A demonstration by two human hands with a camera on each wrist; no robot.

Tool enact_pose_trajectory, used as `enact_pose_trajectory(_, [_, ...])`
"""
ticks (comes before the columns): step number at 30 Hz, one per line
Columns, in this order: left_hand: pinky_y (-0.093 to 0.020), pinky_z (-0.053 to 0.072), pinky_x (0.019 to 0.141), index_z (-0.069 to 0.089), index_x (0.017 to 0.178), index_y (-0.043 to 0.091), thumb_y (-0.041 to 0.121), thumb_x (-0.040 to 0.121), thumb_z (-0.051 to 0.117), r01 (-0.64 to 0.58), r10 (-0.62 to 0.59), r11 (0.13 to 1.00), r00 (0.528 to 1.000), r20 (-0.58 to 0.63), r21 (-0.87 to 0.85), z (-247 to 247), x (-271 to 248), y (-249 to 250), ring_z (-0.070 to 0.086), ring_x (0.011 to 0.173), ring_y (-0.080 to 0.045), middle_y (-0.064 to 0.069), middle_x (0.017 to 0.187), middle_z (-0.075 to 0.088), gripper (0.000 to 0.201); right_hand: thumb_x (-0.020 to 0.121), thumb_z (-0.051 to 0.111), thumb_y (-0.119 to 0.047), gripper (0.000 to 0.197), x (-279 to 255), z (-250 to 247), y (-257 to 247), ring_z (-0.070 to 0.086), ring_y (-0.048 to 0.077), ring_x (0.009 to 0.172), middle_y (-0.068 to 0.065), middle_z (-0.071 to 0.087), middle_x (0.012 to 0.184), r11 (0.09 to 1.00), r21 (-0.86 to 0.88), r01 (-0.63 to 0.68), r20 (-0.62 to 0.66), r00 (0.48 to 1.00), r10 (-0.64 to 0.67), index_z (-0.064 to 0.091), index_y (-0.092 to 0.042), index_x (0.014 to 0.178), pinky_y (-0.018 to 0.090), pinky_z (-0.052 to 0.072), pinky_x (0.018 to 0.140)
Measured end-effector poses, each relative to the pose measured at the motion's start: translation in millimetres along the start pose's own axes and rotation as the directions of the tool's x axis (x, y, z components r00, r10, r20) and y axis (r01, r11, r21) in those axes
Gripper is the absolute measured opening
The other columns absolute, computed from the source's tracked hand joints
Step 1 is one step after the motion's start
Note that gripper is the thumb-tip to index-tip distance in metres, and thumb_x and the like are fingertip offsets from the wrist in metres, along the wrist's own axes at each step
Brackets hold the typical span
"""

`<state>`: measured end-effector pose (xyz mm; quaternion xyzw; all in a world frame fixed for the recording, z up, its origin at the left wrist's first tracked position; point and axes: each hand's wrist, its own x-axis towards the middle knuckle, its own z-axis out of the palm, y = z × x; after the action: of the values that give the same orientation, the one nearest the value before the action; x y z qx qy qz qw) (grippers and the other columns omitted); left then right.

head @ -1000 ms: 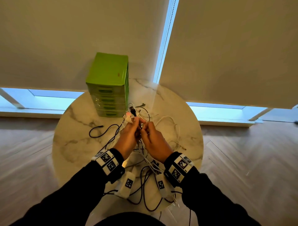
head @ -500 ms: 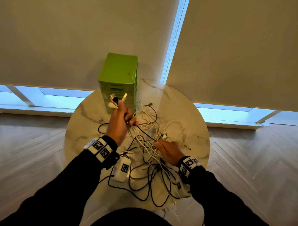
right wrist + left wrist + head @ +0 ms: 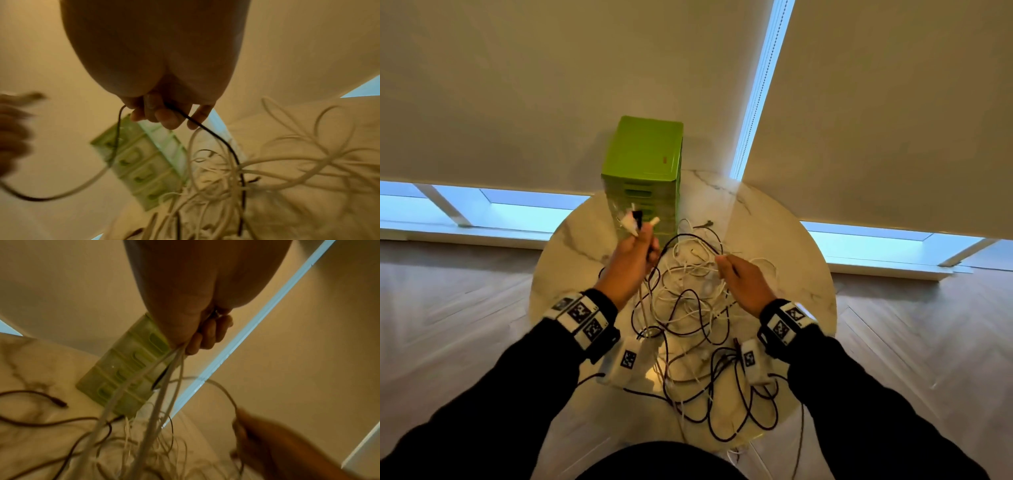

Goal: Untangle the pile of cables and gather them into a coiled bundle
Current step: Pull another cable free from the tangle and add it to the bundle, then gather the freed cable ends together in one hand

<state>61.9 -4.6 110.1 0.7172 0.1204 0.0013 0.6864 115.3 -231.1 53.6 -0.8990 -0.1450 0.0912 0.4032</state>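
A tangle of white and black cables (image 3: 688,308) sprawls over the round marble table (image 3: 801,274). My left hand (image 3: 635,251) is raised above it and grips a bunch of cable ends (image 3: 637,221), whose plugs stick out above the fist; white strands (image 3: 156,402) hang from it down to the pile. My right hand (image 3: 736,274) is lower, to the right, and pinches a thin black cable (image 3: 216,138) that arcs over to the left hand. In the right wrist view the curled fingers (image 3: 166,118) hold that black cable.
A green drawer box (image 3: 643,178) stands at the table's far edge, just behind my left hand. Roller blinds hang close behind it. Some cable loops dangle over the near table edge (image 3: 722,442). A loose black plug (image 3: 58,403) lies on the marble at left.
My hands were together over the pile; the left has lifted up and away with the cable ends. The right dropped to the pile, then rose holding a black cable.
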Motion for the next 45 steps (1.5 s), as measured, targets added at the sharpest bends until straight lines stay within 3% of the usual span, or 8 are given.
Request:
enact_pose_trajectory(7, [-0.029,0.046,0.071,0.067,0.096,0.014,0.054,0.105,0.03,0.041,-0.04,0.999,0.997,0.06,-0.023,36.4,-5.0,-11.5,0.058,0.077,-0.013,-0.005,0.087,0.066,0.055,0.108,0.04,-0.03,0.024,-19.4,16.1,-64.0,0.056,0.007,0.071,-0.01,0.061,0.084,0.962,0.063,0.267,0.131,0.953,-0.273,0.062,-0.021,0.105,0.022,0.042,0.066])
enact_pose_trajectory(13, [-0.032,0.045,0.076,0.045,0.077,0.019,0.047,0.107,0.031,-0.055,0.038,0.956,0.997,-0.063,-0.29,45.2,1.2,0.8,0.058,0.072,-0.014,0.006,0.063,0.048,0.043,0.108,0.031,-0.042,0.043,-33.1,22.8,-28.1,0.053,0.009,0.065,-0.001,0.057,0.072,0.982,0.134,0.137,0.222,0.961,-0.164,0.055,-0.015,0.084,0.03,0.044,0.071])
enact_pose_trajectory(19, [-0.022,0.032,0.045,0.04,0.074,0.021,0.048,0.108,0.03,-0.135,0.061,0.801,0.988,-0.145,-0.583,6.6,12.9,36.5,0.03,0.045,-0.007,0.009,0.056,0.032,0.044,0.106,0.033,-0.046,0.044,-49.5,26.7,50.5,0.053,0.004,0.06,-0.007,0.057,0.065,0.997,-0.075,-0.007,0.288,0.957,0.028,0.051,-0.027,0.071,0.03,0.045,0.074])
enact_pose_trajectory(25, [-0.025,0.02,0.051,0.041,0.075,0.021,0.044,0.109,0.03,-0.232,0.168,0.911,0.964,-0.205,-0.341,-18.9,16.3,42.8,0.024,0.049,-0.007,0.01,0.059,0.03,0.042,0.104,0.037,-0.048,0.035,-31.8,9.3,54.8,0.057,0.024,0.071,-0.005,0.055,0.07,0.983,-0.176,-0.048,0.147,0.986,0.074,0.045,-0.033,0.074,0.038,0.045,0.074])
enact_pose_trajectory(32, [-0.028,0.034,0.06,0.063,0.088,0.018,0.053,0.105,0.033,0.045,-0.049,0.99,0.998,0.031,0.131,19.5,-14.3,-4.0,0.042,0.066,-0.012,0.002,0.075,0.05,0.049,0.106,0.044,-0.04,0.038,-5.0,-1.5,-34.8,0.038,0.005,0.059,-0.008,0.043,0.064,0.982,0.177,0.063,-0.092,0.995,-0.047,0.044,-0.022,0.073,0.034,0.038,0.063])
enact_pose_trajectory(36, [-0.026,0.027,0.055,0.068,0.103,0.011,0.054,0.106,0.03,0.174,-0.173,0.985,0.982,0.08,-0.01,38.9,-16.2,-16.4,0.037,0.057,-0.009,0.004,0.074,0.054,0.057,0.107,0.042,-0.038,0.036,-12.4,4.2,-63.9,0.051,0.011,0.067,-0.001,0.054,0.075,0.946,0.28,0.164,0.017,0.984,-0.175,0.06,-0.01,0.094,0.039,0.048,0.065])
enact_pose_trajectory(39, [-0.03,0.02,0.057,0.064,0.101,0.013,0.048,0.107,0.037,0.177,-0.157,0.965,0.981,0.117,-0.191,43.6,-12.6,-13.1,0.033,0.06,-0.01,-0.006,0.077,0.047,0.044,0.107,0.042,-0.037,0.026,-24.4,1.7,-70.6,0.052,0.009,0.064,-0.01,0.058,0.074,0.926,0.325,0.19,0.112,0.965,-0.237,0.061,-0.027,0.093,0.03,0.045,0.063])
enact_pose_trajectory(45, [-0.024,0.024,0.052,0.049,0.083,0.021,0.034,0.109,0.038,-0.015,-0.031,0.946,0.99,-0.139,-0.322,38.4,6.1,15.0,0.028,0.05,-0.006,0.008,0.063,0.032,0.031,0.108,0.037,-0.04,0.037,-42.3,-21.7,-31.8,0.05,0.006,0.06,-0.009,0.052,0.068,0.988,0.108,0.11,0.322,0.937,-0.139,0.058,-0.015,0.09,0.026,0.044,0.067])
